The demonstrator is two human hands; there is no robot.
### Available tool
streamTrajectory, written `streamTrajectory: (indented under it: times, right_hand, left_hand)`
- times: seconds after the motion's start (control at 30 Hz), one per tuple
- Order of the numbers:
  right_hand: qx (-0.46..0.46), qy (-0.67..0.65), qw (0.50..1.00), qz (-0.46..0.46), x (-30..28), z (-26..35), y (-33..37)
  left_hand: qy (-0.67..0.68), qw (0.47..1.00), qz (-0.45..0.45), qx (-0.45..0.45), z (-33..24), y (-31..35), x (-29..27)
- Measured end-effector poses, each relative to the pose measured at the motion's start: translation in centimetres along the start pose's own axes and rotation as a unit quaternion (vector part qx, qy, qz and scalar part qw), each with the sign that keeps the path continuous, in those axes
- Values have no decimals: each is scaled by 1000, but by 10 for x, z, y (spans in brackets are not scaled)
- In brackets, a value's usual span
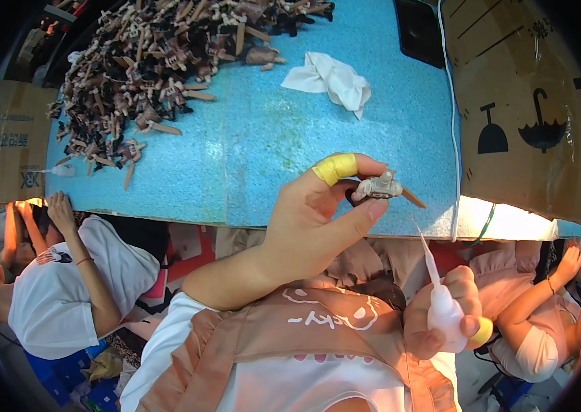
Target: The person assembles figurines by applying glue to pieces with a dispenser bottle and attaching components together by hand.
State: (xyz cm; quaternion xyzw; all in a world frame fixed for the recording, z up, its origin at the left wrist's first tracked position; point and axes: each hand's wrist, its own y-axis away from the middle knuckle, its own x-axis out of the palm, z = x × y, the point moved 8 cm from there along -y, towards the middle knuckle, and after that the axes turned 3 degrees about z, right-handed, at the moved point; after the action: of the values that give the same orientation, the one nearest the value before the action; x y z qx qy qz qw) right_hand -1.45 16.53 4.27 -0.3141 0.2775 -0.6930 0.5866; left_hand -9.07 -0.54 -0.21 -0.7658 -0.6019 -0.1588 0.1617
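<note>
My left hand (304, 214) holds a small pale-and-brown figurine (381, 187) pinched between thumb and fingers, just above the near edge of the blue work table (256, 151). A flat brown stick (413, 198) juts from the figurine's right side. Yellow tape wraps one finger of that hand. Lower and to the right, my right hand (468, 296) is closed around a small white squeeze bottle (446, 319) with yellow tape on one digit. The bottle's long thin nozzle points up and left, its tip below the figurine and apart from it.
A large heap of similar figurines with sticks (146, 75) covers the table's far left. A crumpled white tissue (332, 79), a black tray-like object (419, 31), a white cable (452, 110) and another bottle (64, 169) lie around. Cardboard boxes (510, 75) flank the table; people sit either side.
</note>
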Motion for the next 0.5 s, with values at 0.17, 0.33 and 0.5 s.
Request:
streamTrajectory:
  times: [0.17, 0.33, 0.5]
  right_hand:
    - [-44, 42, 996, 69, 3, 16, -3]
    - [-9, 131, 976, 175, 17, 25, -13]
    - [32, 152, 962, 222, 17, 20, -11]
  left_hand:
    - [-158, 981, 16, 112, -14, 4, 4]
    - [-249, 952, 11, 176, -25, 8, 8]
    - [-280, 938, 13, 201, -28, 9, 12]
